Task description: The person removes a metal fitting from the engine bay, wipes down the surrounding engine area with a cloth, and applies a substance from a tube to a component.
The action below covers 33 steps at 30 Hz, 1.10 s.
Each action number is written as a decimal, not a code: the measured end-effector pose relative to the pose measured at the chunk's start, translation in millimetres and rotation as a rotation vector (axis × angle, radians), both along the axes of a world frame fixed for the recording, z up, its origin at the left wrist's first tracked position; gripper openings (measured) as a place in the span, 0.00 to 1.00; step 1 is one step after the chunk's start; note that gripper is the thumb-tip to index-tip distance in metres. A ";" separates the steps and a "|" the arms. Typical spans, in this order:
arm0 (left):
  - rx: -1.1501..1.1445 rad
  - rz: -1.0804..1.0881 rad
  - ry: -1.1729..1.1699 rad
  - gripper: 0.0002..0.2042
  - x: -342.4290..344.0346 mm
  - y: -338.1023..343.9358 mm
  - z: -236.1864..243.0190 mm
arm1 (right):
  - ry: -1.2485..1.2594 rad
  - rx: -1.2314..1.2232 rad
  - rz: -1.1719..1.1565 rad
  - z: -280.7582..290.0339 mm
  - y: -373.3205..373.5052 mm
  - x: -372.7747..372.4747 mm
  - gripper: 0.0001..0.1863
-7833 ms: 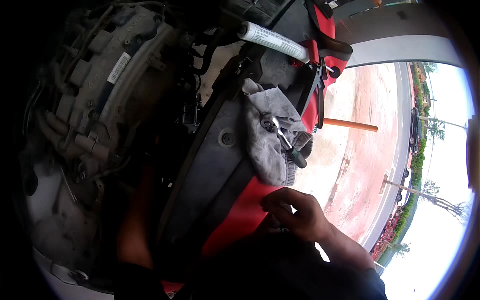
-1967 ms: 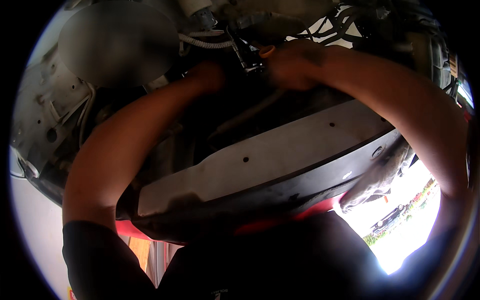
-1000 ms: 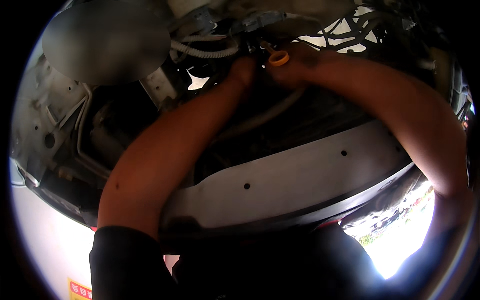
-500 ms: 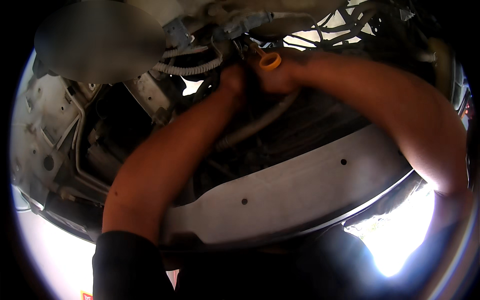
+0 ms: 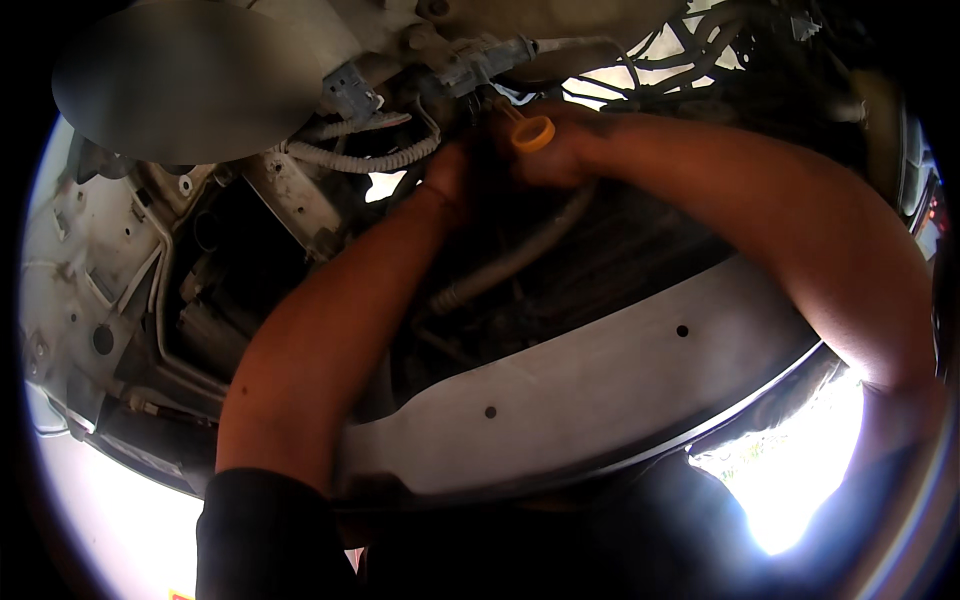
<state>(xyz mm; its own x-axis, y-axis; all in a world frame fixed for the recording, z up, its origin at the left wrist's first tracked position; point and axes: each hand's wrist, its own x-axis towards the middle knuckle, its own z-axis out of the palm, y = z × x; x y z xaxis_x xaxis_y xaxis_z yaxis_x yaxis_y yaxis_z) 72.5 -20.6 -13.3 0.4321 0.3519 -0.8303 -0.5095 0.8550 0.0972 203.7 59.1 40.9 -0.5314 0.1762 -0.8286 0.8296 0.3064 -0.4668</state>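
Hands (image 5: 558, 168) close together, forearms (image 5: 325, 325) angled inward

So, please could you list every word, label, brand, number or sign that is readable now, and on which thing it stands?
No text can be read.
Red-and-yellow patch, lower left edge: too small and cut off to read.
Orange ring: no lettering visible.
Pale panel: no lettering visible.

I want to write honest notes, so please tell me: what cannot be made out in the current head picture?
In the head view:
Left hand: fingers lost in dark shadow; any grip cannot be told.
Right hand: fingers also in shadow; the orange ring covers part of it.
Grey blurred oval, upper left: hides what lies behind.
Bright patch, lower right: glare washes out most detail.
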 end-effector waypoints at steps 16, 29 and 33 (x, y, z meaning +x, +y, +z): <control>-0.094 0.037 0.084 0.25 0.5 8.7 13.5 | -0.032 0.083 0.315 76.0 26.3 -13.4 0.22; -0.166 -0.047 0.070 0.29 2.3 14.7 31.4 | 0.186 -0.162 0.078 68.5 14.4 -9.3 0.32; 0.214 -0.150 0.065 0.25 -8.6 7.7 12.5 | 0.181 -0.293 -0.026 68.3 20.1 -6.8 0.30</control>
